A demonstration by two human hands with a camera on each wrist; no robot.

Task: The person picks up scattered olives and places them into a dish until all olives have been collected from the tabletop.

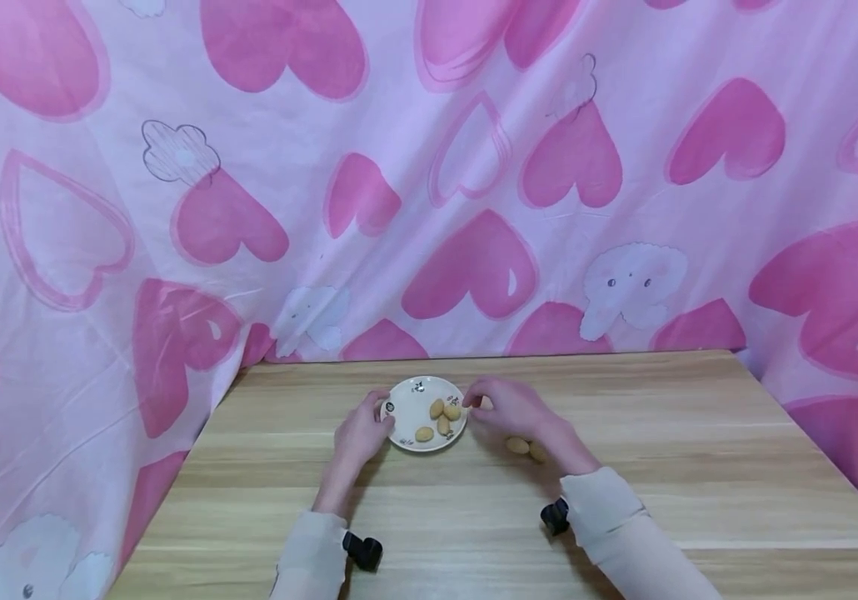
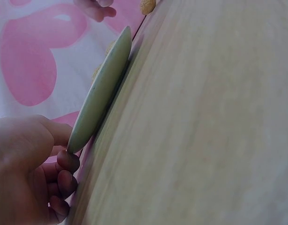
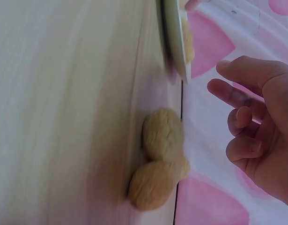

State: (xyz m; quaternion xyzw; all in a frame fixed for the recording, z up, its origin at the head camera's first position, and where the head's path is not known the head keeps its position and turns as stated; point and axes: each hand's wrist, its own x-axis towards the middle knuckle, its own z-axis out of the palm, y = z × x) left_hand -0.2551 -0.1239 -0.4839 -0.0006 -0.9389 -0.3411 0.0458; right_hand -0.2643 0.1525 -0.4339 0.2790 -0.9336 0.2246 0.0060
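A white plate point(image 1: 414, 417) with small dark motifs on its rim carries several tan, wrinkled walnuts point(image 1: 424, 434), most of them toward its right side. My left hand point(image 1: 364, 429) pinches the plate's left rim between thumb and fingers; the left wrist view shows the plate point(image 2: 102, 93) edge-on from below. Just right of the plate hovers my right hand point(image 1: 511, 408), its thumb and forefinger apart and the other fingers loosely bent, with nothing held. Below that hand, more walnuts point(image 1: 516, 445) lie on the table, partly hidden by the wrist. The right wrist view shows these walnuts point(image 3: 163, 133) close up.
The wood-grain table point(image 1: 429, 517) reaches back to a pink cloth point(image 1: 369, 275) printed with hearts, which hangs behind and along the sides. Each sleeve cuff bears a small black camera point(image 1: 364, 552).
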